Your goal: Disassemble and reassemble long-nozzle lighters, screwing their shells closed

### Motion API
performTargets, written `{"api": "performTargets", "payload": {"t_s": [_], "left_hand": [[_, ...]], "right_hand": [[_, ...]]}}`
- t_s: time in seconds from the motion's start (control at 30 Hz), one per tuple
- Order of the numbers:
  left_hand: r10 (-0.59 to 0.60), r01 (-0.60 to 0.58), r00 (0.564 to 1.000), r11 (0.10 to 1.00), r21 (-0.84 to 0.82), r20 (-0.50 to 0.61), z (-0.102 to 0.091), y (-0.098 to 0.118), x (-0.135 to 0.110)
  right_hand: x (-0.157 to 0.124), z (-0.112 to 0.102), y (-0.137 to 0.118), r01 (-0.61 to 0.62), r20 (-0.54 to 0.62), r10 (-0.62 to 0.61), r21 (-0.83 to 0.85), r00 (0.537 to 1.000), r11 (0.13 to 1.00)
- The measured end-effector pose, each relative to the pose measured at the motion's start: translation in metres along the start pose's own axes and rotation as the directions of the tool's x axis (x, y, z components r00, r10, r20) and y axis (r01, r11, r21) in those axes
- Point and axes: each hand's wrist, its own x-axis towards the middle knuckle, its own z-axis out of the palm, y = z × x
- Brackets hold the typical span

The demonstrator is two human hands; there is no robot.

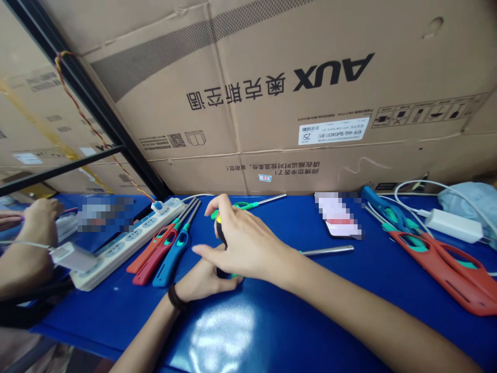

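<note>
My right hand is closed around an upright screwdriver with a black and yellow handle; its lower end is hidden. Just below, my left hand lies low over the table, its fingers closed on a gas lighter that is mostly covered by both hands. A metal lighter tube sticks out to the right from behind my right wrist. Left of my hands, a blue lighter, a red lighter and an orange lighter lie side by side. Behind my right hand lies a green lighter.
A white power strip with a plugged-in charger runs along the left. A phone lies at the back right, near more orange lighters and a white adapter. Another person's arm is at far left. A large carton stands behind.
</note>
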Motion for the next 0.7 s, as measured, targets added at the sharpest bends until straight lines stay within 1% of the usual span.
{"api": "performTargets", "payload": {"t_s": [0.07,0.13,0.2,0.37,0.43,0.5,0.57,0.63,0.7], "left_hand": [[0.022,-0.022,1.0,1.0,0.006,0.011,0.0,0.002,0.0],[0.037,-0.038,0.999,0.999,0.031,0.026,0.0,0.003,0.0],[0.041,-0.042,0.999,0.998,0.047,0.025,-0.001,0.004,0.001],[0.035,-0.036,0.998,0.999,-0.028,-0.055,-0.007,0.008,0.001],[0.048,-0.053,0.996,0.997,-0.064,-0.079,-0.009,0.008,0.001],[0.066,-0.072,0.995,0.993,-0.091,-0.069,-0.01,0.008,0.001],[0.071,-0.076,0.996,0.992,-0.104,-0.057,-0.01,0.007,0.001],[0.05,-0.058,0.996,0.992,-0.109,-0.075,-0.009,0.007,0.0],[0.018,-0.03,0.995,0.993,-0.115,-0.1,-0.009,0.009,0.0]], "right_hand": [[0.004,0.006,0.0,-0.003,-0.057,-0.005,-0.147,0.998,0.989],[0.005,0.007,0.0,-0.013,-0.061,-0.006,-0.306,0.998,0.952],[0.004,0.004,0.0,-0.017,-0.048,-0.001,-0.373,0.999,0.928],[-0.002,-0.001,0.0,0.054,0.023,-0.05,-0.316,0.998,0.947],[-0.003,-0.003,0.0,0.053,0.04,-0.042,-0.304,0.998,0.951],[-0.003,-0.008,0.0,0.04,0.068,-0.022,-0.266,0.997,0.963],[-0.003,-0.016,-0.002,0.024,0.135,0.002,-0.185,0.991,0.982],[-0.004,-0.026,-0.005,0.007,0.214,0.015,-0.103,0.977,0.995],[-0.005,-0.033,-0.007,-0.004,0.258,0.023,-0.073,0.966,0.997]]}}
